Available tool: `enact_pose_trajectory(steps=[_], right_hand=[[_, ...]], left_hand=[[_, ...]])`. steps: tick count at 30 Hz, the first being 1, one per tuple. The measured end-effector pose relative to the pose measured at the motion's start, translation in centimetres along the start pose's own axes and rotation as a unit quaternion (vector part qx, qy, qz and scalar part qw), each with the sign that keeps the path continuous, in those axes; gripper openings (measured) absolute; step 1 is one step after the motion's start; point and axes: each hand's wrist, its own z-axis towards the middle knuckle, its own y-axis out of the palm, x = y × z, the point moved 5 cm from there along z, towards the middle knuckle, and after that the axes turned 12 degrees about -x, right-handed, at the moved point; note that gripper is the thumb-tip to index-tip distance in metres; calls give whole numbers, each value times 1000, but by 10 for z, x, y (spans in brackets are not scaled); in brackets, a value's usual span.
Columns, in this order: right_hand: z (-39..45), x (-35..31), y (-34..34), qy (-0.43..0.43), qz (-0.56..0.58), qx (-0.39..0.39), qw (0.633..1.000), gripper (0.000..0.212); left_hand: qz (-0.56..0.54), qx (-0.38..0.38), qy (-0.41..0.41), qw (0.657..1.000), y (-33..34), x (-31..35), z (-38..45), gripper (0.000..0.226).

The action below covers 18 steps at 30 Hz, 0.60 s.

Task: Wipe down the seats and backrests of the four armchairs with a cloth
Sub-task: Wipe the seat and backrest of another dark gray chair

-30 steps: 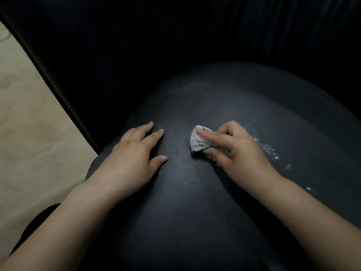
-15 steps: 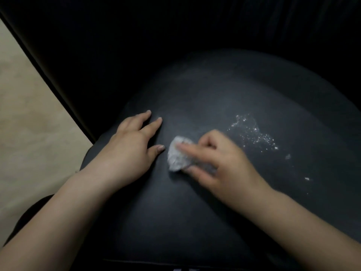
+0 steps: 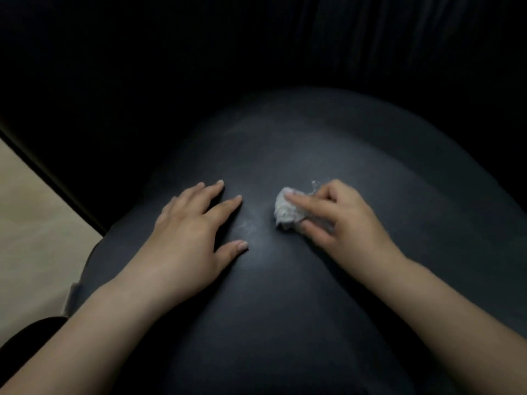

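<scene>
Two bare forearms come in from the bottom edge, one hand each. Left hand (image 3: 185,238) lies flat on the one dark seat cushion (image 3: 328,309), fingers straight and spread, thumb out to the side, holding nothing. Right hand (image 3: 339,220) sits just across from it, apart, fingers curled round one small crumpled whitish cloth (image 3: 286,210), index finger laid over the top, pressing the wad onto the seat near its middle. One faint pale smear (image 3: 248,228) on the cushion between the two hands. One armchair in view only; its dark backrest (image 3: 285,47) rises behind the cushion, pleated folds at upper right, very dim, detail hard to read. One strip of pale floor (image 3: 31,238) at the left edge, beside the chair's dark side.
</scene>
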Motion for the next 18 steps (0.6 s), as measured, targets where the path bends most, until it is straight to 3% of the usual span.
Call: enact_pose_trajectory(steps=[2, 4, 7, 9, 14, 16, 18], right_hand=[[5, 15, -13, 53, 17, 27, 998, 41], [1, 5, -12, 7, 27, 23, 999, 38], [-14, -17, 5, -74, -13, -46, 996, 39], [-13, -6, -2, -34, -7, -30, 999, 42], [-27, 34, -52, 50, 76, 97, 991, 49], [-47, 47, -65, 70, 93, 85, 990, 49], [-64, 52, -63, 60, 106, 15, 992, 47]], left_hand=[[5, 4, -2, 1000, -1, 4, 2, 78], [3, 10, -3, 1000, -1, 8, 4, 78], [0, 13, 2, 1000, 0, 16, 8, 76], [5, 10, 6, 1000, 0, 20, 11, 75], [1, 23, 19, 1000, -3, 28, 17, 74], [2, 27, 26, 999, -4, 32, 20, 73], [1, 29, 31, 999, -3, 37, 23, 72]])
